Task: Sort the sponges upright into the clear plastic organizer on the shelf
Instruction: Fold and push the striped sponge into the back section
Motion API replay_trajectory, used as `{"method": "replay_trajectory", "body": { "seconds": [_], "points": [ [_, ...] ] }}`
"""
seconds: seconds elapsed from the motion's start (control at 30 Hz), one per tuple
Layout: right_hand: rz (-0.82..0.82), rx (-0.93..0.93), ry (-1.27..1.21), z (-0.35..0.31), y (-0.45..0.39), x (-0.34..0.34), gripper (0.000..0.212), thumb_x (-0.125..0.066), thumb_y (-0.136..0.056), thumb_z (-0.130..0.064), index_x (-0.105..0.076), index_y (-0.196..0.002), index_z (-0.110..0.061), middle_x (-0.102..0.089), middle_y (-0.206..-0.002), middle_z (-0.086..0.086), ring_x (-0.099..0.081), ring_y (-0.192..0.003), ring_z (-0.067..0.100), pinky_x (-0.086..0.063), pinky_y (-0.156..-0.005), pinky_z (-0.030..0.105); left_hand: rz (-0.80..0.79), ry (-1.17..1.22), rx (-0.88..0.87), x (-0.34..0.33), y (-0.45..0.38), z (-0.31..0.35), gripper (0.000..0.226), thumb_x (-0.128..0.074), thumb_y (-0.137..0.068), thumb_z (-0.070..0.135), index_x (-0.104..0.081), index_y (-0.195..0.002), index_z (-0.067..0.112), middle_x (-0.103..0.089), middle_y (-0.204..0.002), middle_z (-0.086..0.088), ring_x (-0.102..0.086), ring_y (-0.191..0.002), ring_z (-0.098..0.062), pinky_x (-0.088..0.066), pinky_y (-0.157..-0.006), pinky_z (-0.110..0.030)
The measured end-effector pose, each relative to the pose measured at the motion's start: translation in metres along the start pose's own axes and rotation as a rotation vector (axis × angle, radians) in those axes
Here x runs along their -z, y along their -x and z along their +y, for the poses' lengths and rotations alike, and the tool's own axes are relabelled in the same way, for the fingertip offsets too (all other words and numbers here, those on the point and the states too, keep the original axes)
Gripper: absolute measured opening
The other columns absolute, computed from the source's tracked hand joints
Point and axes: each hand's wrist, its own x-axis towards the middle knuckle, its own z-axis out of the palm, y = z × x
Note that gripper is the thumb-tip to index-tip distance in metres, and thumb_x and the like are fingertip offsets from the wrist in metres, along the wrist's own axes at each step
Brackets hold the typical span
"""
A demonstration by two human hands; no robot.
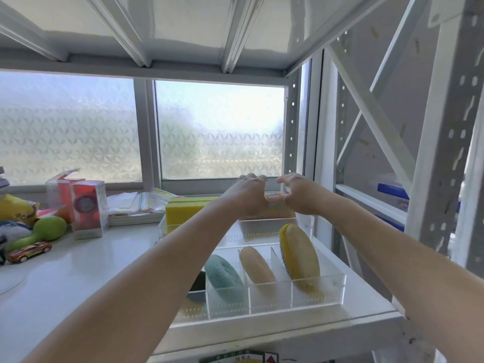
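Observation:
The clear plastic organizer (318, 294) sits on the white shelf at the right. Its front row holds a teal sponge (222, 276), a tan sponge (256, 265) and a yellow oval sponge (301, 258), all standing tilted in separate slots. A dark green sponge (197, 284) shows at the front left, half hidden by my left arm. A yellow block sponge (183, 210) stands in the back row. My left hand (247, 195) and my right hand (298, 192) both grip a patterned orange sponge (275, 203) over the back right slot.
Left on the shelf lie a green toy (42, 231), a toy car (28, 252), two pink boxes (86, 208) and papers (131, 203). A frosted window stands behind. Metal uprights and cross braces (379, 121) close the right side; a shelf board hangs overhead.

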Motion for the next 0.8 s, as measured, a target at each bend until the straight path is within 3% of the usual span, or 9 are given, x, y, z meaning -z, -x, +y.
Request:
{"method": "replay_trajectory", "body": {
  "seconds": [0.13, 0.23, 0.4, 0.5, 0.63, 0.8],
  "points": [
    [0.061, 0.105, -0.005, -0.003, 0.033, 0.019, 0.049, -0.058, -0.09, -0.025, -0.046, -0.137, -0.014, -0.044, -0.146, 0.006, -0.045, -0.13, 0.022, -0.036, -0.107, 0.033, 0.072, 0.047, -0.086, 0.02, 0.026, 0.001, 0.053, -0.056, -0.088, 0.021, -0.04, -0.138, 0.016, -0.043, -0.141, -0.009, -0.041, -0.129, -0.024, -0.035, -0.102, -0.031],
    [0.008, 0.166, -0.013, -0.006, 0.067, 0.023, 0.05, -0.06, -0.089, -0.028, -0.048, -0.136, -0.017, -0.05, -0.14, 0.004, -0.05, -0.122, 0.019, -0.038, -0.096, 0.025, 0.007, 0.057, -0.097, 0.023, 0.052, -0.001, 0.047, -0.058, -0.087, 0.025, -0.047, -0.132, 0.017, -0.051, -0.134, -0.006, -0.05, -0.118, -0.02, -0.04, -0.095, -0.029],
    [-0.186, 0.145, 0.0, -0.002, 0.099, 0.008, 0.071, -0.063, -0.083, -0.049, -0.033, -0.145, -0.03, -0.034, -0.152, -0.004, -0.036, -0.136, 0.015, -0.031, -0.11, 0.031, -0.205, -0.007, -0.024, 0.007, 0.078, -0.005, 0.057, -0.062, -0.084, 0.039, -0.043, -0.136, 0.023, -0.048, -0.138, -0.003, -0.05, -0.119, -0.021, -0.041, -0.097, -0.031],
    [-0.244, 0.107, -0.01, 0.003, 0.103, 0.001, 0.082, -0.067, -0.075, -0.057, -0.029, -0.145, -0.038, -0.034, -0.152, -0.006, -0.037, -0.135, 0.017, -0.033, -0.111, 0.034, -0.276, -0.024, 0.017, -0.004, 0.083, -0.009, 0.064, -0.063, -0.082, 0.046, -0.041, -0.138, 0.025, -0.046, -0.141, -0.002, -0.047, -0.124, -0.02, -0.04, -0.101, -0.032],
    [-0.245, 0.081, -0.033, 0.006, 0.101, -0.002, 0.086, -0.073, -0.07, -0.056, -0.03, -0.142, -0.041, -0.039, -0.147, -0.006, -0.043, -0.129, 0.017, -0.038, -0.108, 0.034, -0.351, -0.008, 0.064, -0.012, 0.086, -0.012, 0.071, -0.068, -0.077, 0.049, -0.042, -0.138, 0.025, -0.047, -0.139, 0.001, -0.047, -0.122, -0.019, -0.04, -0.101, -0.031],
    [-0.251, 0.052, -0.064, 0.007, 0.095, -0.004, 0.078, -0.078, -0.068, -0.048, -0.038, -0.134, -0.039, -0.045, -0.136, -0.003, -0.05, -0.117, 0.019, -0.047, -0.1, 0.036, -0.33, 0.031, 0.049, -0.012, 0.084, -0.014, 0.072, -0.073, -0.072, 0.049, -0.048, -0.135, 0.023, -0.049, -0.135, 0.001, -0.048, -0.117, -0.019, -0.042, -0.099, -0.031]
  ]
}}
